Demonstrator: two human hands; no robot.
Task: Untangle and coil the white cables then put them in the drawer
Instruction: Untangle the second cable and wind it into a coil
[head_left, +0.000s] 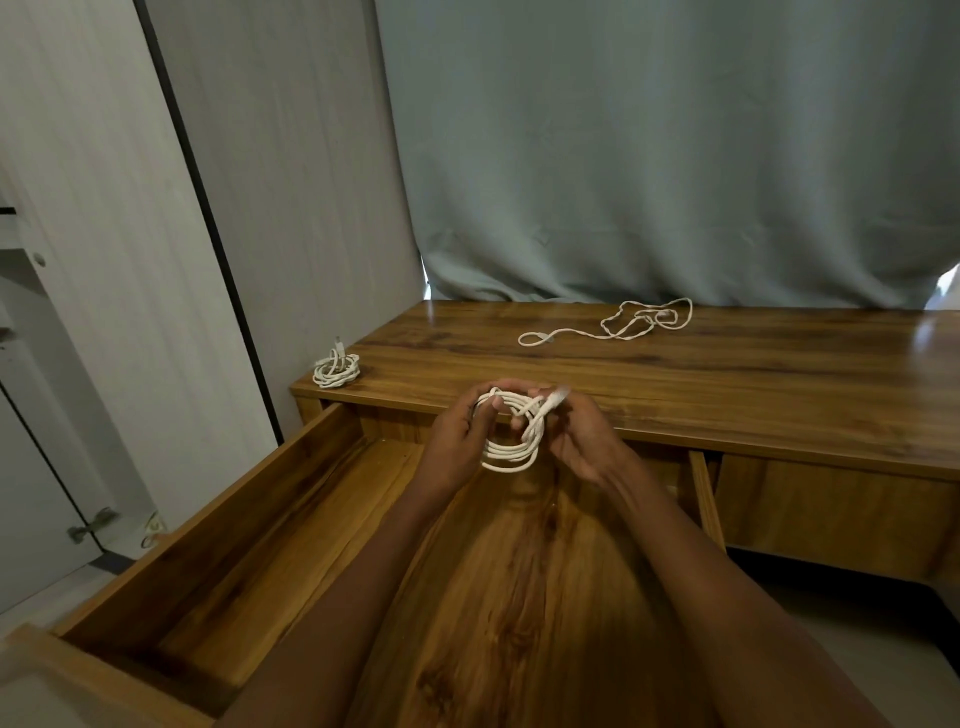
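Both hands hold a coiled white cable (506, 451) above the open wooden drawer (249, 525). My left hand (460, 434) grips the left side of the loops, fingers curled through them. My right hand (582, 434) pinches the cable's end, whose plug sticks up above the fingers, and the end wraps around the coil. A second white cable (336, 368) lies coiled on the left corner of the desk top (701, 374). A third white cable (631, 321) lies loose and tangled at the back of the desk, near the curtain.
The drawer is pulled out far toward me, and its inside shows only bare wood. A grey-green curtain (649, 156) hangs behind the desk. A pale wardrobe (93, 260) stands at the left. A closed drawer front (831, 499) is at the right.
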